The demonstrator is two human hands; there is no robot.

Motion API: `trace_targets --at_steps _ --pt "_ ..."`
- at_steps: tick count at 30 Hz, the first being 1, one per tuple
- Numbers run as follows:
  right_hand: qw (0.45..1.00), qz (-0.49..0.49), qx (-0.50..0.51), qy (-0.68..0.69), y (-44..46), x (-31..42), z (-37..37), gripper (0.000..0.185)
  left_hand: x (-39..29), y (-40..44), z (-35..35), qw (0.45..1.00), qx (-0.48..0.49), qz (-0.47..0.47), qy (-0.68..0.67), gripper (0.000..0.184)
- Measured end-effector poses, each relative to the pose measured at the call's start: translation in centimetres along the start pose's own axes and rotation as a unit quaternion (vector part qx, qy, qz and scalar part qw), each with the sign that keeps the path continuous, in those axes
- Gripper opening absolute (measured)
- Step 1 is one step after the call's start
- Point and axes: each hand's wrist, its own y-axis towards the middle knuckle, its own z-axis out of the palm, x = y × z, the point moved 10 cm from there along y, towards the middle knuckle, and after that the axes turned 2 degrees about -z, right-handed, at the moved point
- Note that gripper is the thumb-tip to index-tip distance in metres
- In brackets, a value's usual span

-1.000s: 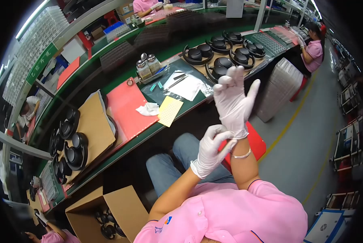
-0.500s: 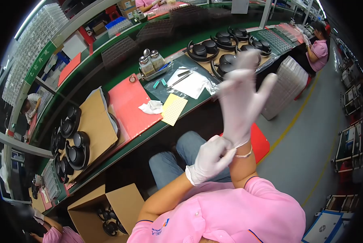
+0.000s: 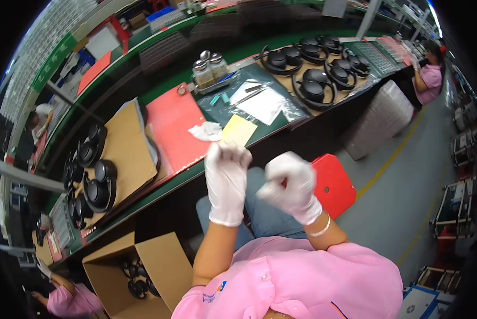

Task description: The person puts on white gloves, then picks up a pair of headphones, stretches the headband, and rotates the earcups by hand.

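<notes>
Yellow sheet at the worktop's near edge, beside the crumpled white wipe | probably feather-light, bendy, creases easily, so pinch a side edge | left hand and blurry right hand both curled, can't tell if fully closed or holding anything tbh

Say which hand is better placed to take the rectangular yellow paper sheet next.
Left, likely: the white-gloved left hand is closer, fingers toward the sheet; the white-gloved right hand is farther, curled.
</notes>
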Motion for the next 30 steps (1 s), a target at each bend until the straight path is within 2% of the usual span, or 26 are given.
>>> trace_targets --at_steps 1,2,5,7,8,9,12,13,14,15,17,18,19,20,21,22,24,25,27,28,30 --pt "0.993 -0.014 0.117 0.012 0.1 1.6 3.1 0.021 -0.7 1.0 -0.6 1.0 -0.008 0.014 0.002 0.011" --pt "0.991 -0.021 0.128 0.037 -0.5 1.9 4.4 0.021 -0.6 1.9 -1.5 0.999 -0.027 -0.015 -0.035 0.01" --pt "0.979 0.021 0.178 -0.094 -3.3 0.5 9.0 0.023 -1.4 2.5 -3.3 0.994 -0.037 -0.046 -0.087 0.011" --pt "0.978 -0.012 0.19 -0.079 -4.1 0.3 10.6 0.02 -1.4 3.0 -4.9 0.989 0.062 -0.057 -0.123 0.022" --pt "0.977 -0.021 0.183 -0.103 -4.4 0.4 11.0 0.017 -2.9 2.3 -5.1 0.99 0.057 -0.033 -0.123 0.022" --pt "0.977 -0.029 0.193 -0.091 -4.8 1.0 11.8 0.017 -3.7 1.8 -4.3 0.993 0.059 -0.022 -0.098 0.023" --pt "0.931 0.131 0.311 0.138 -7.2 0.8 15.7 0.014 -5.0 1.0 -2.6 0.996 0.07 -0.016 -0.056 0.027" --pt "0.933 0.131 0.309 0.13 -7.5 1.0 16.3 0.014 -5.7 0.1 -0.7 0.98 0.169 -0.007 0.102 0.032" --pt "0.932 0.111 0.325 0.113 -8.2 1.4 17.2 0.013 -5.6 -1.3 1.0 0.93 0.269 -0.003 0.252 0.037" --pt "0.931 0.096 0.339 0.092 -9.1 1.5 17.8 0.013 -4.8 -3.0 2.3 0.846 0.364 0.001 0.388 0.042" --pt "0.935 0.096 0.336 0.057 -10.5 0.3 18.1 0.013 -6.5 -2.9 2.0 0.785 0.247 -0.017 0.568 0.043" --pt "0.935 0.083 0.342 0.04 -10.9 -0.3 18.3 0.014 -8.0 -2.2 0.7 0.901 0.185 0.028 0.39 0.041" --pt "0.935 0.066 0.348 0.024 -10.6 -0.7 18.5 0.014 -9.2 -1.8 -1.7 0.972 0.11 0.065 0.197 0.038" --pt "0.941 0.07 0.33 0.005 -10.0 -0.6 18.2 0.014 -10.7 -2.6 -0.4 0.979 0.18 0.097 -0.003 0.038" --pt "0.94 0.031 0.339 0.002 -10.2 1.3 18.4 0.015 -12.6 -3.7 0.4 0.944 0.229 0.119 -0.204 0.039" --pt "0.937 -0.008 0.349 -0.002 -10.4 3.0 18.8 0.016 -12.8 -4.2 1.4 0.947 0.239 0.107 -0.188 0.041" --pt "0.939 -0.006 0.344 -0.012 -10.5 4.4 19.4 0.016 -12.2 -4.7 2.0 0.948 0.252 0.083 -0.176 0.043" --pt "0.936 -0.016 0.351 -0.007 -10.5 5.0 19.9 0.016 -11.9 -4.1 0.8 0.973 0.192 0.11 -0.069 0.043" --pt "0.937 -0.03 0.349 -0.011 -9.7 4.7 20.4 0.017 -12.6 -3.1 -1.9 0.97 0.074 0.171 0.154 0.044" --pt "0.935 -0.068 0.348 -0.023 -9.7 4.7 20.5 0.019 -12.5 -3.0 -3.0 0.971 0.081 0.163 0.155 0.044" --pt "0.925 -0.147 0.345 -0.052 -9.2 4.6 21.0 0.024 -13.4 -2.5 -9.7 0.955 -0.093 0.173 0.225 0.046"
